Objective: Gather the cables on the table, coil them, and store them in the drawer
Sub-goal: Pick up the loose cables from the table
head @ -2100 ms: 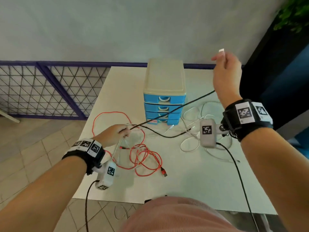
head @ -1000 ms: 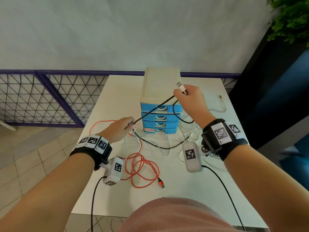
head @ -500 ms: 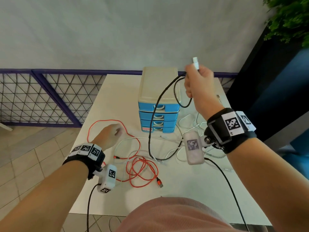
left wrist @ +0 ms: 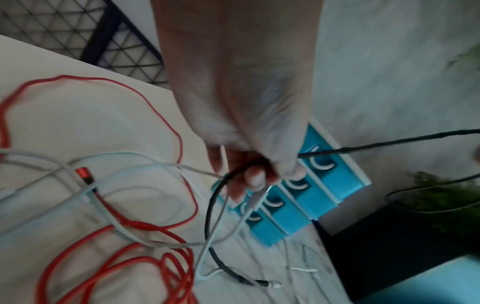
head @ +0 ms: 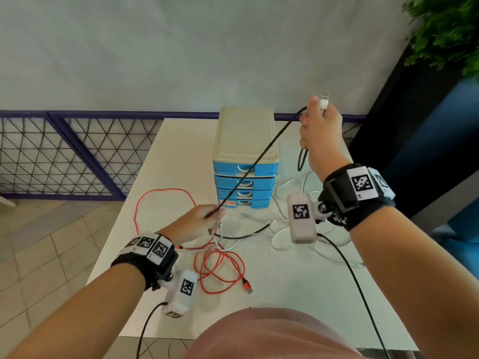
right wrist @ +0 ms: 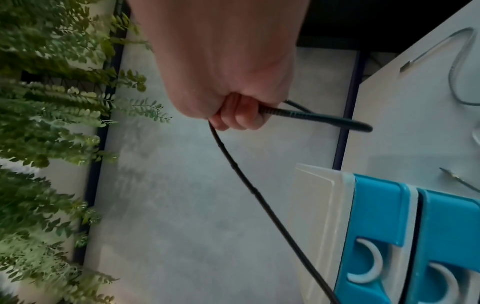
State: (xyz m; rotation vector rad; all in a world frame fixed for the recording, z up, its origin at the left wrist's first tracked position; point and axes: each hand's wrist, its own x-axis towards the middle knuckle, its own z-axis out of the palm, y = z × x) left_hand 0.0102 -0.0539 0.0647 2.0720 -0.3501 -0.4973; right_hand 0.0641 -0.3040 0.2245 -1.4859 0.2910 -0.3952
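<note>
- The right hand (head: 321, 137) is raised beside the drawer unit, curled into a fist around the black cable (head: 255, 161). A white USB plug (head: 324, 100) pokes up out of the top of the fist, and a short black loop hangs below it.
- The left hand (head: 193, 225) is low over the table (head: 285, 288), fingers curled around the same black cable. In the left wrist view a thin white cable (left wrist: 215, 224) also passes through or just under those fingers; I cannot tell if it is gripped.
- The black cable runs taut in a straight diagonal between the hands, from low left up to high right, crossing in front of the drawer fronts. Its long axis follows that line. The rest drops from the left hand onto the table, with its other end lying flat there.
- A red cable (head: 220, 268) lies in loose loops near the left wrist. White cables (head: 282, 189) sprawl to the right of the unit.
- The drawer unit (head: 245, 156) stands at the back of the table; all its blue drawers look closed.
- Judgement: this is the coiling step, barely begun. To do it well, feed even loops into the right fist, let the left hand guide slack, and shed the white cable before it gets wound in.
</note>
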